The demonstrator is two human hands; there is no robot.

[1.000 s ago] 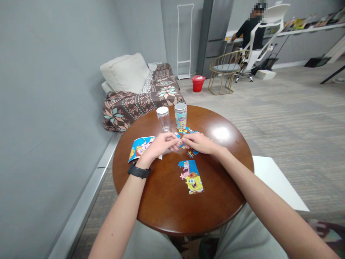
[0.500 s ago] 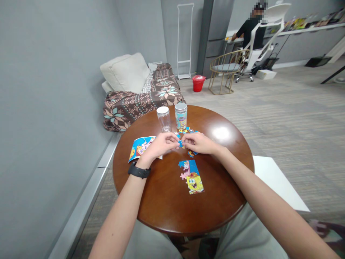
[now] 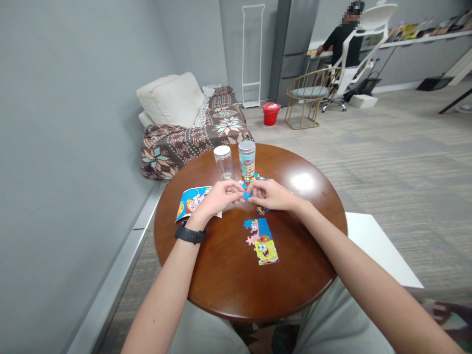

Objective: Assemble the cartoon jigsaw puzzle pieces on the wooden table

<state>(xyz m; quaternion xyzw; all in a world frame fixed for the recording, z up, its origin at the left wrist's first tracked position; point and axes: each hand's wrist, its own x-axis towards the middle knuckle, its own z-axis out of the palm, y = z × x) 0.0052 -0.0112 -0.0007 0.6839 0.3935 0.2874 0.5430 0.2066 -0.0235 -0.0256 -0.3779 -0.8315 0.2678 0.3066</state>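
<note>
Between my two hands, above the far half of the table, is a small blue puzzle piece. The thumb and fingers of my left hand pinch it from the left. My right hand grips it from the right, fingertips close to the left ones. Behind and under my right hand lie loose puzzle pieces, partly hidden. Nearer to me rests a joined puzzle section with a pink figure and a yellow character on blue. A picture sheet lies left, partly covered by my left hand.
At the back of the round wooden table stand a clear jar with a white lid and a printed jar. Beyond are a covered couch, a red bin, a gold chair and a seated person.
Both hands stay nearly in place. My right fingers have shifted slightly left, and the blue piece between the fingertips has turned a little.
</note>
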